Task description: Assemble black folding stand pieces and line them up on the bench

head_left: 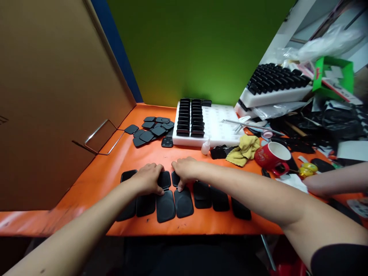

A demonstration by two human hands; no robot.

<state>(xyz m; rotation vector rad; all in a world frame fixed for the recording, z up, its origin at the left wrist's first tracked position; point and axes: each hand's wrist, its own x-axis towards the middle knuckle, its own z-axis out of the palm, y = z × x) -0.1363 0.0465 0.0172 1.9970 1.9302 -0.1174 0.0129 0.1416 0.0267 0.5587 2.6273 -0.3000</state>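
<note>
A row of flat black hinged pieces lies along the front of the orange tabletop, some showing a small upper flap and a larger rounded lower panel. My left hand point(150, 178) curls over the left side of one black hinged piece point(166, 207), with its thumb by the hinge and its fingers at the small flap. Just right of it, my right hand point(185, 171) grips the neighbouring black hinged piece point(184, 203), fingers at the top of its flap and thumb near the hinge. My right forearm hides parts of the pieces farther right.
Behind lie a heap of black flat pieces point(152, 132) and a white foam tray point(220, 134) holding black pieces in rows. A bent wire stand point(100, 153) is at left. Right are a small bottle point(205, 147), yellow cloth point(244, 149), red mug point(268, 159) and another person's arm point(336, 178).
</note>
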